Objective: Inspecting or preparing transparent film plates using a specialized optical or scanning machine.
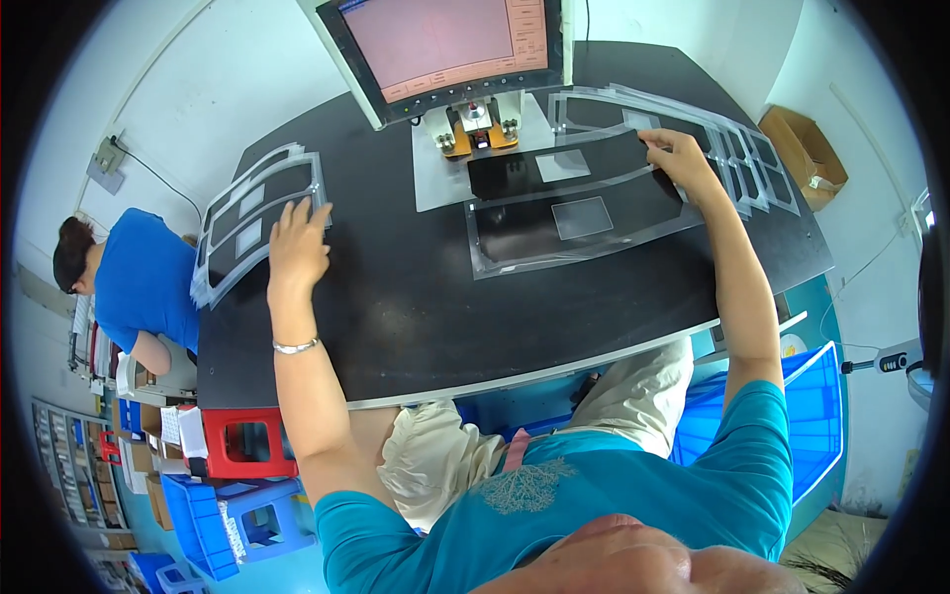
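Note:
My right hand (683,166) pinches the far right edge of a clear plastic sheet (614,247). That sheet holds two dark rectangular panels, each with a pale window in its middle, and lies on the black table (416,327), reaching under the machine's front. At the left, my left hand (297,247) rests with fingers spread at the near right side of a stack of similar clear sheets (223,272). Whether its fingertips press on the top sheet, I cannot tell. A bracelet (295,346) circles my left wrist.
A monitor (445,49) hangs over a small machine head (475,129) on a pale plate (428,183). More sheets (767,168) overlap at the right. Beyond the table are a cardboard box (802,153), blue crates (816,416), a red stool (223,421) and a person in blue (148,267).

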{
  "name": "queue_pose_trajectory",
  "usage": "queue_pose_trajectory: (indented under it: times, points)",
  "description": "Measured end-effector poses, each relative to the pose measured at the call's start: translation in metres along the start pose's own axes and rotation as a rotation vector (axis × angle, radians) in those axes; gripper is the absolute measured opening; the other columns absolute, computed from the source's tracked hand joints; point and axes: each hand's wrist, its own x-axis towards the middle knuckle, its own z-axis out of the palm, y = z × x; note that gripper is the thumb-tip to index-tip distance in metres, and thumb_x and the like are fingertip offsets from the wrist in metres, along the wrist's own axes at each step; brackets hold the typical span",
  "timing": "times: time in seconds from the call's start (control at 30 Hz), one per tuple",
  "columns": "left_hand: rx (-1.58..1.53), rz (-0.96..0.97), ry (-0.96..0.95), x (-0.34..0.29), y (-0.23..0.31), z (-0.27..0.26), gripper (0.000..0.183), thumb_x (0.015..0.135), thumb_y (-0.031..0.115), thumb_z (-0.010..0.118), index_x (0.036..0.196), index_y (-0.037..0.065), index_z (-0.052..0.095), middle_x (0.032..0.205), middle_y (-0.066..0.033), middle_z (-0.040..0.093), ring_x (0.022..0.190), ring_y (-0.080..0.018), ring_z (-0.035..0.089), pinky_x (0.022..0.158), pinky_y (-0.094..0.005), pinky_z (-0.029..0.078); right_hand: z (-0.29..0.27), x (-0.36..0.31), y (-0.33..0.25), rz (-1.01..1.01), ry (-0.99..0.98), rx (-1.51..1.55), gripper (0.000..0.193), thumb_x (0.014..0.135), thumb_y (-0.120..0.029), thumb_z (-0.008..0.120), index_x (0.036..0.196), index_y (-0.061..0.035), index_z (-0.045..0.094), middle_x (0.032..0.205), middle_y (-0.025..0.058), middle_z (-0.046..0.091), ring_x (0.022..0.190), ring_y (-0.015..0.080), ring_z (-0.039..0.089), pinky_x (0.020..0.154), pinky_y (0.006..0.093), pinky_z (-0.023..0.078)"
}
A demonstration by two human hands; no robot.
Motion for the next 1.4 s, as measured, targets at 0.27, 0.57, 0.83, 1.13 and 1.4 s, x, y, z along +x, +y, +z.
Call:
queue_pose_trajectory:
  times: [0.27, 0.57, 0.83, 1.13, 1.4]
  points:
    - [-0.128, -0.081, 0.139, 0.004, -0.029, 0.002, 0.036, 0.085, -0.002, 0.065, 0.117, 0.012, 0.072, 0.115, -0.0116, 0.072, 0.105, -0.0324, 0.068, 0.086, -0.0434, 0.055, 0.000, 0.002, 0.003, -0.022, 0.064, -0.058, 0.045, 0.086, -0.009, 0.060, 0.129, 0.0043, 0.065, 0.104, 0.0088, 0.067, 0.087, 0.0133, 0.060, 0.081, 0.0274, 0.049]
    - [-0.151, -0.301, 0.312, 0.008, -0.034, -0.012, 0.018, 0.093, 0.015, 0.065, 0.107, 0.019, 0.076, 0.097, -0.0129, 0.074, 0.092, -0.0342, 0.071, 0.078, -0.0447, 0.055, 0.000, 0.002, 0.004, -0.015, 0.063, -0.067, 0.046, 0.086, -0.009, 0.060, 0.130, 0.0046, 0.064, 0.106, 0.0081, 0.068, 0.088, 0.0128, 0.060, 0.083, 0.0269, 0.048]
    - [-0.316, -0.269, 0.209, 0.004, -0.038, -0.016, 0.013, 0.085, 0.017, 0.074, 0.097, 0.016, 0.078, 0.088, -0.0068, 0.076, 0.087, -0.0262, 0.073, 0.076, -0.0381, 0.055, -0.001, -0.002, -0.002, 0.055, 0.019, 0.112, 0.046, 0.085, -0.007, 0.064, 0.130, 0.0005, 0.064, 0.099, 0.0006, 0.062, 0.075, 0.0070, 0.055, 0.055, 0.0231, 0.038]
    - [-0.353, -0.161, 0.091, 0.003, -0.043, -0.012, 0.026, 0.074, 0.010, 0.082, 0.099, 0.013, 0.078, 0.100, -0.0024, 0.076, 0.093, -0.0212, 0.072, 0.078, -0.0348, 0.054, 0.000, 0.009, 0.015, -0.030, 0.122, 0.060, 0.049, 0.083, -0.005, 0.067, 0.132, 0.0024, 0.063, 0.118, 0.0126, 0.067, 0.112, 0.0191, 0.062, 0.098, 0.0301, 0.046]
    - [-0.398, -0.117, 0.074, 0.002, -0.052, -0.006, 0.019, 0.084, 0.014, 0.075, 0.102, 0.015, 0.078, 0.103, -0.0026, 0.075, 0.090, -0.0227, 0.072, 0.078, -0.0356, 0.053, 0.005, 0.017, 0.026, -0.035, 0.213, -0.008, 0.050, 0.083, -0.007, 0.067, 0.132, 0.0019, 0.063, 0.123, 0.0166, 0.067, 0.117, 0.0217, 0.061, 0.100, 0.0319, 0.047]
